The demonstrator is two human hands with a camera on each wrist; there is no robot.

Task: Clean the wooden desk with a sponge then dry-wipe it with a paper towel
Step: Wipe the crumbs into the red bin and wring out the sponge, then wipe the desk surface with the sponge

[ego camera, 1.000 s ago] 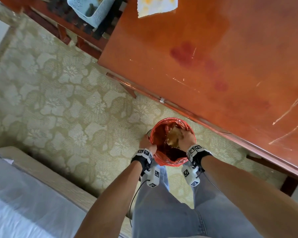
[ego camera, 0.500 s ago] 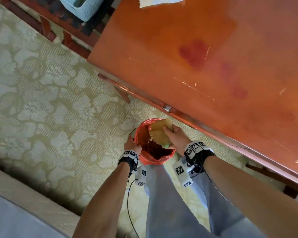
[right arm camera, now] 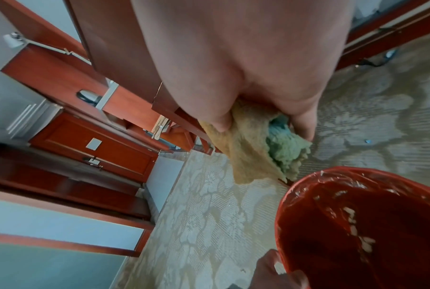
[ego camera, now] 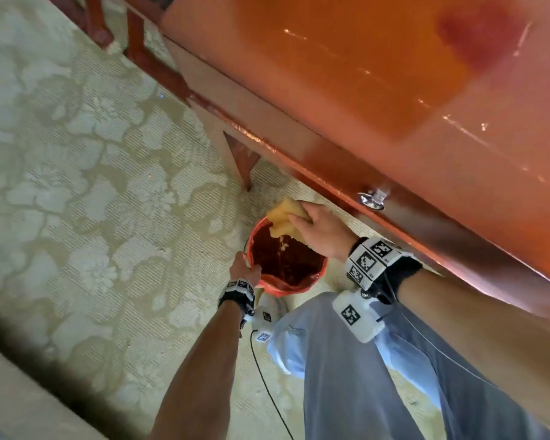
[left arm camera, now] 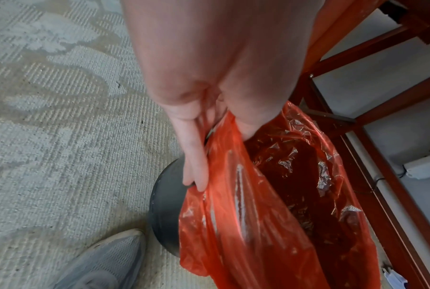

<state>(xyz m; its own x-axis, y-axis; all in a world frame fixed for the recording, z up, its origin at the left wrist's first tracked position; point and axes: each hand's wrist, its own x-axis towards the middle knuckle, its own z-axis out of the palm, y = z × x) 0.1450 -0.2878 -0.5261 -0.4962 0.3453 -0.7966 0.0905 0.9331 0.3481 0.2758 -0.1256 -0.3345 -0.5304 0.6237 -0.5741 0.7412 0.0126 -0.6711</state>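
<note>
My right hand grips a folded yellow sponge with a green scrub side, held just above the far rim of a bin lined with a red plastic bag. Drips fall from the sponge into the bin. My left hand holds the bin's near-left rim, thumb inside the red liner and fingers on the dark outer wall. The glossy wooden desk fills the upper right, with a dark red stain on its top. No paper towel is in view.
Patterned beige carpet covers the floor. The desk's drawer front carries a metal knob, close above my right hand. My grey shoe stands beside the bin. A chair's red legs are at the top left.
My right hand has lifted the sponge out of the bin to above its far rim. The left hand kept hold of the rim. My head moved closer and turned right.
</note>
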